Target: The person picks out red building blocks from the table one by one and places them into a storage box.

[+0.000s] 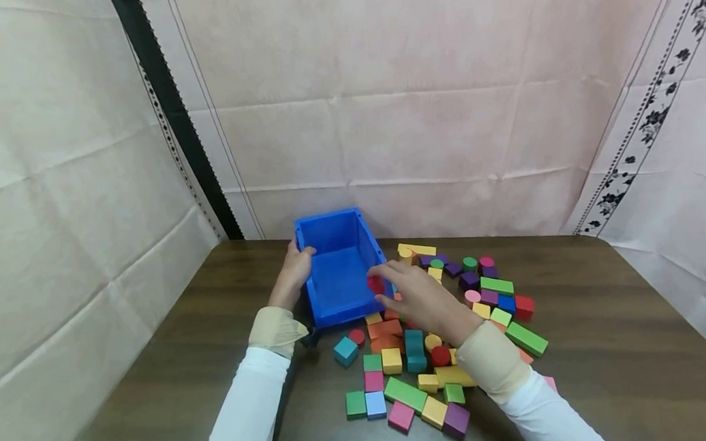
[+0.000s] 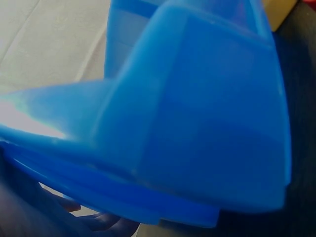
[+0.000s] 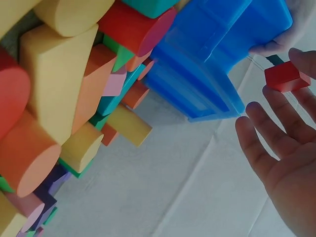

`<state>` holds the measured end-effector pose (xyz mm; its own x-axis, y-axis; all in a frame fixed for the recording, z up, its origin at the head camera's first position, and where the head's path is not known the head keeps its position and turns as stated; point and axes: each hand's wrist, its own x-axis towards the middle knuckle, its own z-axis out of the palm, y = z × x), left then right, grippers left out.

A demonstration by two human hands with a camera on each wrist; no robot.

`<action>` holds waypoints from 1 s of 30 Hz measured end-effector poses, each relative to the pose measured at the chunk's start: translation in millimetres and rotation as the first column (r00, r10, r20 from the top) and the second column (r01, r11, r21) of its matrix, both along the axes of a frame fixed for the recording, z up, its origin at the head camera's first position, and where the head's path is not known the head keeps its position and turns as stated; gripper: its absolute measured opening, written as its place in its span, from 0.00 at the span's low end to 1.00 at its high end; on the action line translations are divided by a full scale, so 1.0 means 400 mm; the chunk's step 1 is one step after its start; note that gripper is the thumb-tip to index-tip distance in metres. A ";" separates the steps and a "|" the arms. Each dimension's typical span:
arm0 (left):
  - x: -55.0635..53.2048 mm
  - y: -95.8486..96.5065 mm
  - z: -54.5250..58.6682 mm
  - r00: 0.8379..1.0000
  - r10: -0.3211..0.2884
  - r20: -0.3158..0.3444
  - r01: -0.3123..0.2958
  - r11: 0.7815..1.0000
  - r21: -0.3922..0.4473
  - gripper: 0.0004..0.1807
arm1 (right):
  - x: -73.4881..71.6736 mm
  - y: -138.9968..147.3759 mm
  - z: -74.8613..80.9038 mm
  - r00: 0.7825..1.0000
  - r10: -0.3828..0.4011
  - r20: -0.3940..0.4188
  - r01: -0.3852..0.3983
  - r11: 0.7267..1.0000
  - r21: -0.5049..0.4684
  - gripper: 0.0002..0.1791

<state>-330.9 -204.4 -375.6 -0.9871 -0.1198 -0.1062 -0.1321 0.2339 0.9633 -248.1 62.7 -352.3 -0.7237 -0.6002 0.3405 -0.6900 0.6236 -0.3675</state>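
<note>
One red block [image 3: 284,76], right hand [image 1: 422,294] pinching, left hand [image 1: 293,277] gripping blue bin [image 1: 339,279] alongside; I judge block light, stiff: grip sides.

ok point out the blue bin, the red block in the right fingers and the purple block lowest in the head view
Blue bin [image 1: 340,276], head view: bare inside floor.
Red block [image 3: 283,77], right wrist view: side facing the camera.
Purple block [image 1: 457,417], head view: top face.

Your head camera looked forward and down over the table [image 1: 154,371]; your left-wrist one faced the bin [image 2: 217,108] point-blank; your right-wrist one looked past near blocks [image 3: 57,74], sharing that bin with both.
</note>
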 end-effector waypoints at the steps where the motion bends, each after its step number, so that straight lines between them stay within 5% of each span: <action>1: 0.000 -0.001 -0.004 1.000 -0.001 0.005 0.001 1.000 -0.003 0.39 | -0.001 -0.004 -0.002 1.000 0.003 0.010 -0.002 1.000 -0.004 0.24; 21: -0.002 0.007 0.017 1.000 0.015 -0.004 -0.015 1.000 0.005 0.39 | -0.044 -0.035 -0.011 0.997 0.031 0.066 -0.032 0.999 0.011 0.27; 30: 0.003 0.003 0.000 1.000 0.021 0.009 -0.021 1.000 0.010 0.39 | -0.064 -0.064 -0.010 0.996 0.077 0.036 -0.079 0.995 0.061 0.29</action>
<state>-329.7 -203.3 -375.5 -0.9834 -0.1392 -0.1161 -0.1451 0.2209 0.9644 -273.8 37.2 -356.4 -0.6845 -0.6743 0.2770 -0.7252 0.5910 -0.3533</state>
